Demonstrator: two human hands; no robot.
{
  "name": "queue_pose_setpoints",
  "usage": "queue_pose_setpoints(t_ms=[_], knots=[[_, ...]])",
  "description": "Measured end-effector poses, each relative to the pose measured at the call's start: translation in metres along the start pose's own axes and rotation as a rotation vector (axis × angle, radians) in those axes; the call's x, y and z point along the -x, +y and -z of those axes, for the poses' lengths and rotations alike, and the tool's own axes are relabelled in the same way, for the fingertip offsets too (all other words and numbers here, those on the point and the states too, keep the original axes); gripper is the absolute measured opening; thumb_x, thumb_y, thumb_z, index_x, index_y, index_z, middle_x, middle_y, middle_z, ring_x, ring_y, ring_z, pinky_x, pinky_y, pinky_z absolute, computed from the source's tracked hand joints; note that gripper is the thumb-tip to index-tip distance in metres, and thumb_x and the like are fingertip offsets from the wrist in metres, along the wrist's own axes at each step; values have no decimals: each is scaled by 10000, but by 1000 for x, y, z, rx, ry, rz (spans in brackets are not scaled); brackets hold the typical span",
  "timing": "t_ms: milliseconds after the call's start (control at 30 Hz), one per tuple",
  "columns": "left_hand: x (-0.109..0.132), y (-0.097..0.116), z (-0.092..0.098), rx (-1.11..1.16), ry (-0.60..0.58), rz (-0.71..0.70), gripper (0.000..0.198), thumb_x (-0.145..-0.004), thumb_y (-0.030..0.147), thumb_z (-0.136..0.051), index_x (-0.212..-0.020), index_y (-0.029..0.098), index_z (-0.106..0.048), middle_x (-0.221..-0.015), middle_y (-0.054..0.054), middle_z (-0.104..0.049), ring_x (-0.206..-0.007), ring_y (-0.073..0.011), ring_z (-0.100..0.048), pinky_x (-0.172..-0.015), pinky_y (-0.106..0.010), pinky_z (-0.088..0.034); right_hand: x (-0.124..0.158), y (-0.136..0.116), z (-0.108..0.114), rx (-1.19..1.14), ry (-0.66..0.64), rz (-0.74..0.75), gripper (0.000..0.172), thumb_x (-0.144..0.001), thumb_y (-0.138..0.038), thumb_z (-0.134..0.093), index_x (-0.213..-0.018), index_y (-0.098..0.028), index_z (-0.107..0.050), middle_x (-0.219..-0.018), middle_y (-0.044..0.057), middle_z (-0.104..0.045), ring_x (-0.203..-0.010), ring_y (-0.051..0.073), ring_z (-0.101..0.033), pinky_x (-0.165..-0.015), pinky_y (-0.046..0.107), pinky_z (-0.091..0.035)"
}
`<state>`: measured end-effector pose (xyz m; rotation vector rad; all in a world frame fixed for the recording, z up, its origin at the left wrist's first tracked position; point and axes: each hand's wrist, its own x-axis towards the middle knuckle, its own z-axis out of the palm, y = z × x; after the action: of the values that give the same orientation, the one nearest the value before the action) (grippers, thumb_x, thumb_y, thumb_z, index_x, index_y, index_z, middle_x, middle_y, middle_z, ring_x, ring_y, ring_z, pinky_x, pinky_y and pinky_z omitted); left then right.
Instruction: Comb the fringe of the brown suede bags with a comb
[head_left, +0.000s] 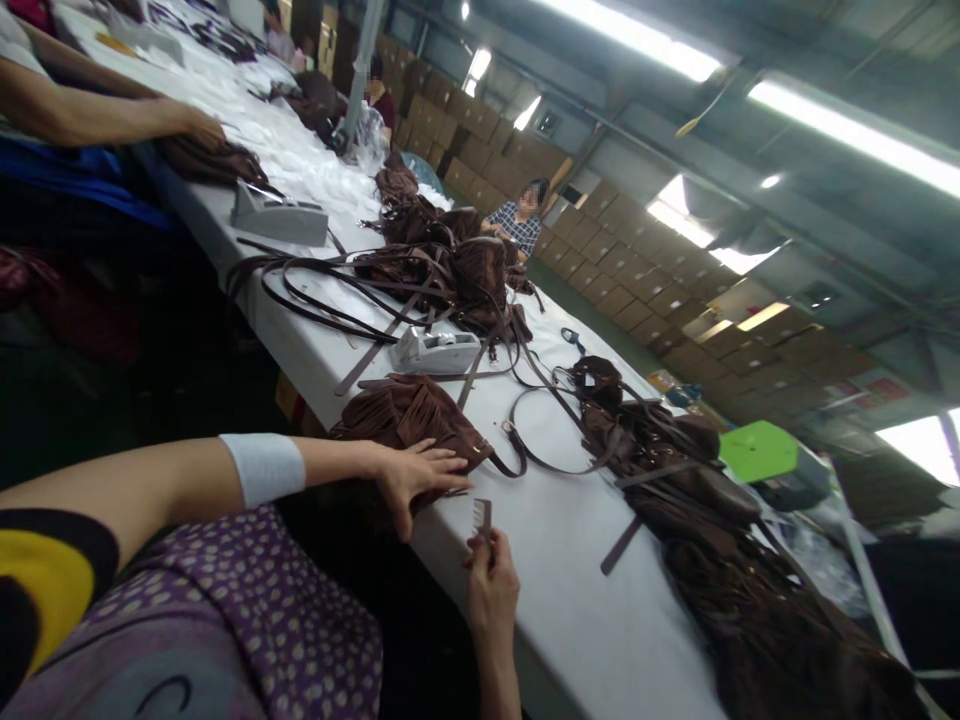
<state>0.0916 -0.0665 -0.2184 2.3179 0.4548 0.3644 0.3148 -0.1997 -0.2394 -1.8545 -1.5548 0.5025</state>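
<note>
A brown fringed bag (420,410) lies at the near edge of the white table. My left hand (412,478) rests on it with fingers spread, pressing near its lower edge. Its strap loops away to the right across the table. Just right of the bag, my right hand (493,580) grips a small grey comb (482,515) between thumb and fingers, teeth facing left toward the bag. The comb is apart from the bag.
Tape dispensers (439,350) (281,215) stand farther along the white table (555,560). Brown bags with straps pile up behind (457,265) and at right (675,470). A co-worker's hand (199,125) touches a brown bag at upper left. Stacked cartons (622,260) line the wall.
</note>
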Motion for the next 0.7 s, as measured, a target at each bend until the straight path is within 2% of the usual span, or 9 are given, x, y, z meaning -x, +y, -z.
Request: queue_pose_setpoints(t_ms=[67,100,167,233,300,400,500,633,700], knots=[[-8,0,20,209,201,72,877,-731,556,-602,-1467,275,-215,-1457,-82,-410,-1322,-268,-377,-1079,-440,-274,-7,-7,-6,-11,-45,97,330,-922,-438,-365,-1000,-201,-582,-774,30,-685,-627,175,-641,-604,262,-466],[-14,-1,30,245,316,100,755,-818,543,-491,-1461,247,-229,-1421,-90,-453,-1272,-231,-440,-1055,-394,-317,-11,-11,-9,-5,-53,158,335,-931,-427,-355,-1008,-200,-588,-803,39,-686,-663,175,-644,-630,262,-468],[-27,-7,43,138,440,168,632,-868,556,-385,-1410,234,-348,-1395,-96,-478,-1257,-234,-445,-1062,-397,-301,-22,-19,-13,27,-62,288,339,-946,-391,-333,-1017,-195,-600,-862,59,-683,-740,177,-644,-673,259,-467],[-35,-17,41,-80,367,279,695,-795,652,-449,-1358,244,-440,-1426,-106,-442,-1318,-319,-346,-1099,-507,-184,-34,-26,-18,93,-90,402,330,-955,-330,-318,-1059,-194,-600,-932,73,-679,-815,178,-638,-714,255,-463],[-39,-29,28,-251,252,373,812,-690,720,-528,-1347,248,-460,-1443,-120,-417,-1338,-388,-273,-1086,-595,-88,-43,-31,-25,211,-131,478,325,-948,-243,-306,-1113,-191,-581,-984,81,-675,-866,180,-633,-737,253,-455],[-41,-47,10,-372,259,397,849,-649,740,-546,-1331,240,-475,-1416,-115,-446,-1309,-371,-305,-1089,-580,-80,-38,-32,-41,410,-211,532,316,-900,-131,-308,-1072,-160,-572,-851,78,-677,-770,184,-635,-661,246,-437],[-43,-57,6,-410,297,366,863,-633,789,-506,-1305,248,-499,-1398,-102,-457,-1288,-355,-324,-1093,-559,-88,7,-22,-66,470,-319,580,219,-807,-102,-400,-911,-179,-577,-678,29,-641,-615,169,-608,-555,228,-402],[-46,-63,10,-427,299,374,869,-624,808,-494,-1301,262,-501,-1415,-105,-431,-1293,-363,-307,-1087,-577,-78,107,16,-112,524,-562,721,171,-687,-196,-556,-855,-215,-578,-670,7,-657,-542,169,-591,-493,230,-410],[-48,-64,10,-431,298,383,819,-656,773,-503,-1304,272,-496,-1414,-97,-434,-1298,-359,-299,-1084,-584,-76,140,33,-124,531,-601,788,148,-639,-238,-600,-785,-228,-581,-617,-1,-649,-507,192,-587,-475,256,-429]])
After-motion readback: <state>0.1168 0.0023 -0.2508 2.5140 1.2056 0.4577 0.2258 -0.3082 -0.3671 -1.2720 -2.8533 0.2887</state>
